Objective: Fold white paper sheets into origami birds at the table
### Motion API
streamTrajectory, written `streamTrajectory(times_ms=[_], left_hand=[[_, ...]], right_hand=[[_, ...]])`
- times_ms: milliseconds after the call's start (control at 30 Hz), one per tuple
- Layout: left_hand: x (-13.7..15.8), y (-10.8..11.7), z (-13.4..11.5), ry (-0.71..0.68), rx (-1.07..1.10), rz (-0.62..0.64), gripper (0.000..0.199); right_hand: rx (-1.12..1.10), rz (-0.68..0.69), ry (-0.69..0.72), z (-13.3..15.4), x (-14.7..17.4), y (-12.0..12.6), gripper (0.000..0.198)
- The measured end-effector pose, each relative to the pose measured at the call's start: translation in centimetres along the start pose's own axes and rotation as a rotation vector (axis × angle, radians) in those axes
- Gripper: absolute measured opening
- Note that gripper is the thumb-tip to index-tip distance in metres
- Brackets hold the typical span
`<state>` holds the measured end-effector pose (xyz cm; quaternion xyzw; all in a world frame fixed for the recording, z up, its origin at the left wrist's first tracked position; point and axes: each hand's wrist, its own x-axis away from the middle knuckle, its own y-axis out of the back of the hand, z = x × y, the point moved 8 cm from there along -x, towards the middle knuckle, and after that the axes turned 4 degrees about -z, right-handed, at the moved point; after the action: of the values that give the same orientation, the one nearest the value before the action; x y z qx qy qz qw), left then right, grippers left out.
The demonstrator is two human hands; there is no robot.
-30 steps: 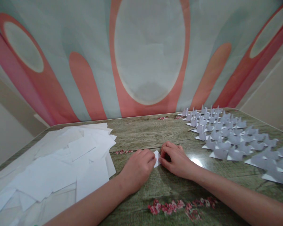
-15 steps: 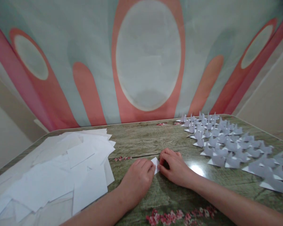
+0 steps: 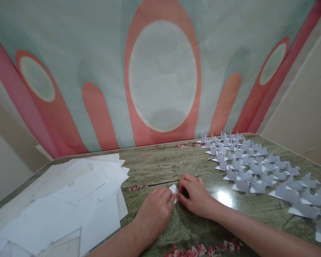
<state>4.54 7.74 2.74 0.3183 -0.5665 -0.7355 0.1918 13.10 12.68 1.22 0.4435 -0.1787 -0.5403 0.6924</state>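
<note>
Between my two hands a small folded piece of white paper [image 3: 173, 189] lies at the tabletop, its pointed upper end showing. My left hand [image 3: 158, 210] has its fingers curled together and grips the paper's left side, partly hiding it. From the right, my right hand [image 3: 193, 194] pinches the other edge with thumb and curled fingers. The lower part of the folded paper is covered by fingertips.
On the left a wide, loose pile of white paper sheets [image 3: 98, 214] spreads over the wood-patterned table [image 3: 155, 160]. Rows of folded white paper birds [image 3: 256, 167] stand along the right side. A patterned backdrop [image 3: 163, 78] hangs behind the table's far edge.
The camera view has tilted up and turned slightly, so the table sits lower in the picture. Both hands still hold the folded paper, with only small finger movement.
</note>
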Motion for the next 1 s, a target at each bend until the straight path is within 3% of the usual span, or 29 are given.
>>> streamTrajectory(times_ms=[633, 1000], left_hand=[[0.24, -0.85, -0.43, 0.036, -0.035, 0.149, 0.034], [0.24, -0.99, -0.41, 0.025, -0.058, 0.159, 0.034]], right_hand=[[0.033, -0.058, 0.022, 0.50, 0.32, 0.42, 0.001], [-0.025, -0.071, -0.006, 0.23, 0.38, 0.43, 0.007]])
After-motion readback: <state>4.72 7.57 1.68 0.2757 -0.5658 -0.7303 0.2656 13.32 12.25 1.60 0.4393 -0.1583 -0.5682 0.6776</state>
